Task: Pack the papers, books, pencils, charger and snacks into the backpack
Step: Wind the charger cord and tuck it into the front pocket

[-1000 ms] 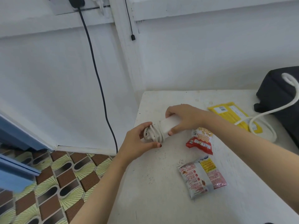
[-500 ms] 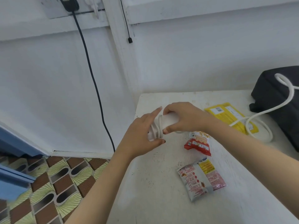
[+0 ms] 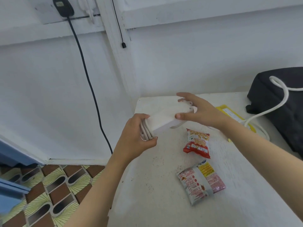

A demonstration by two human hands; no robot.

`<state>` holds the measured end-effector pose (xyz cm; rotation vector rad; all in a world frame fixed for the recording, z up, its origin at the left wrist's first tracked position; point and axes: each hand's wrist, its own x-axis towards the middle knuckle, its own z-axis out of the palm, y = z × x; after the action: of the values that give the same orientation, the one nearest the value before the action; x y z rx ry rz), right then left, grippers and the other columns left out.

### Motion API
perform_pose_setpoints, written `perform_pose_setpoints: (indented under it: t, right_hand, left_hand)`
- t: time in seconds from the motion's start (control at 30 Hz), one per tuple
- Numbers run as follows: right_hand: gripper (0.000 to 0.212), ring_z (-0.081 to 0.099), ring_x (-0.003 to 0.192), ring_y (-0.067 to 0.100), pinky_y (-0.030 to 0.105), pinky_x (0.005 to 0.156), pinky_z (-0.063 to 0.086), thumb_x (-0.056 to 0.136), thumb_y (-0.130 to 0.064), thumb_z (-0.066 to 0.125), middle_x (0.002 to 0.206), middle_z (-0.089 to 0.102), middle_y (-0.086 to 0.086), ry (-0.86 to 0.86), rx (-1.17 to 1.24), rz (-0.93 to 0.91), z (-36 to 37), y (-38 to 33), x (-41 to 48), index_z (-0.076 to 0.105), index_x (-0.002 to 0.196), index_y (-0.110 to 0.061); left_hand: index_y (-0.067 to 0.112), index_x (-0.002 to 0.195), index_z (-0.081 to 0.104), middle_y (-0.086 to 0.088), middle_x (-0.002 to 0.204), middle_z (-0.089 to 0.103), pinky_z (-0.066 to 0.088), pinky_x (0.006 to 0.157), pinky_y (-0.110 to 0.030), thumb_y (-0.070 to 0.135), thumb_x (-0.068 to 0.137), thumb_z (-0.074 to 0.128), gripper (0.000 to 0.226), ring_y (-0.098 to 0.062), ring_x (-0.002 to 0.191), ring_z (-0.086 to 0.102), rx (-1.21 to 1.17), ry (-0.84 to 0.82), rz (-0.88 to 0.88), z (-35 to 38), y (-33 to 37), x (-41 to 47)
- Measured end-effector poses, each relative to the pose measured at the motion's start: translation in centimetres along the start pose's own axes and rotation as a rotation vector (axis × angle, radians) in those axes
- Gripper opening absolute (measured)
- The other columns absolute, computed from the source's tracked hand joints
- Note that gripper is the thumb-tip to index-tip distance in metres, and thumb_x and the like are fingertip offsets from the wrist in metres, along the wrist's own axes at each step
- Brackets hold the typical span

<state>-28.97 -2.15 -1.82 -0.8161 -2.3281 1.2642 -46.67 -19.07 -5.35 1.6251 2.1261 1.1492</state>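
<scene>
A white charger block (image 3: 165, 120) with its cable wound round one end is held above the white table (image 3: 147, 185). My left hand (image 3: 137, 138) grips the wound cable end. My right hand (image 3: 196, 110) is at the block's far end, thumb touching its side and fingers spread. A red peanut snack packet (image 3: 197, 143) and a white-and-pink snack packet (image 3: 200, 182) lie on the table. A yellow packet (image 3: 229, 112) lies behind my right wrist. The dark backpack (image 3: 282, 102) stands at the right with a white rope cord (image 3: 285, 94) over it.
A black cable (image 3: 88, 79) hangs down the white wall from a plug (image 3: 63, 6) at the top left. Patterned floor tiles (image 3: 49, 185) show left of the table. A blue edge (image 3: 11, 154) stands at the far left.
Both hands lifted the charger up from the table. My right hand loosened from a full grip to spread fingers at the far end. The camera tilted down slightly.
</scene>
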Motion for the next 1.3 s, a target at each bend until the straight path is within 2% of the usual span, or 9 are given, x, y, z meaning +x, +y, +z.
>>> perform_pose_setpoints:
  t: [0.2,0.33,0.43,0.57,0.67,0.77,0.9,1.07,1.3]
  right_hand:
    - [0.059,0.058,0.099,0.037,0.055,0.088,0.048,0.055,-0.063,0.078,0.112,0.059,0.009,0.049,0.151,-0.022,-0.2,-0.1,-0.2,0.06,0.106,-0.038]
    - [0.061,0.058,0.098,0.036,0.051,0.088,0.05,0.055,-0.05,0.081,0.106,0.059,0.007,0.094,0.181,-0.096,0.2,-0.7,-0.5,0.057,0.108,-0.032]
    - [0.064,0.058,0.101,0.034,0.051,0.089,0.05,0.059,-0.048,0.083,0.112,0.061,0.001,0.112,0.224,-0.128,0.6,-0.6,-0.7,0.054,0.114,-0.032]
    - [0.071,0.053,0.115,0.008,0.023,0.097,0.041,0.073,-0.062,0.062,0.12,0.058,-0.013,0.08,0.278,-0.056,0.0,0.4,-1.5,0.043,0.134,-0.031]
    - [0.052,0.045,0.115,-0.015,0.005,0.088,0.034,0.085,-0.062,0.047,0.128,0.052,-0.021,-0.023,0.243,-0.024,0.1,0.4,-2.8,0.046,0.13,-0.036]
    - [0.05,0.052,0.105,-0.007,0.018,0.088,0.039,0.072,-0.073,0.048,0.11,0.061,-0.017,-0.008,0.053,-0.014,0.3,0.6,-3.0,0.058,0.109,-0.042]
    - [0.025,0.053,0.071,0.014,0.037,0.071,0.046,0.082,-0.054,0.057,0.076,0.057,0.002,0.033,-0.043,-0.084,0.5,0.9,-2.7,0.062,0.085,-0.03]
    - [0.01,0.05,0.059,0.017,0.026,0.058,0.044,0.092,-0.023,0.055,0.07,0.057,0.008,0.052,-0.161,-0.039,0.2,0.6,-3.4,0.06,0.091,-0.032]
    - [0.016,0.046,0.052,0.012,0.027,0.054,0.044,0.099,-0.027,0.04,0.067,0.056,-0.006,-0.021,-0.396,0.076,0.0,-1.3,-5.0,0.056,0.101,-0.027]
  left_hand:
    - [0.033,0.114,0.036,0.019,0.122,0.046,0.037,0.079,-0.012,0.024,0.064,0.078,0.066,-0.006,0.106,0.043,0.082,0.023,0.047,0.2,0.5,0.6]
    - [0.033,0.135,0.033,0.017,0.117,0.044,0.032,0.065,-0.014,0.031,0.064,0.074,0.082,0.0,0.098,0.034,0.302,-0.015,0.086,0.5,0.6,1.2]
    - [0.026,0.137,0.039,0.012,0.127,0.049,0.031,0.07,-0.019,0.031,0.064,0.075,0.081,0.004,0.098,0.026,0.316,-0.011,0.105,0.9,0.5,1.4]
    - [0.02,0.129,0.05,0.013,0.117,0.052,0.031,0.076,-0.018,0.027,0.062,0.076,0.072,0.0,0.099,0.034,0.212,0.058,0.125,0.8,0.5,1.4]
    - [0.021,0.127,0.049,0.025,0.109,0.045,0.031,0.078,-0.013,0.025,0.062,0.078,0.071,-0.001,0.098,0.037,0.102,0.082,0.101,0.4,1.1,1.5]
    - [0.033,0.121,0.046,0.032,0.108,0.042,0.033,0.078,-0.011,0.031,0.059,0.073,0.067,0.001,0.098,0.04,-0.006,0.091,0.075,0.1,1.7,1.9]
    - [0.028,0.123,0.047,0.02,0.109,0.047,0.037,0.081,-0.018,0.026,0.063,0.077,0.067,-0.005,0.102,0.042,0.012,0.111,0.071,-0.4,2.0,2.6]
    - [0.024,0.124,0.047,0.012,0.112,0.048,0.039,0.074,-0.012,0.018,0.066,0.077,0.066,-0.001,0.096,0.043,0.032,0.134,0.026,-0.4,2.3,3.2]
    - [0.02,0.133,0.044,0.002,0.124,0.05,0.033,0.075,-0.025,0.022,0.067,0.074,0.073,-0.019,0.11,0.044,0.296,0.103,0.039,1.5,1.4,4.6]
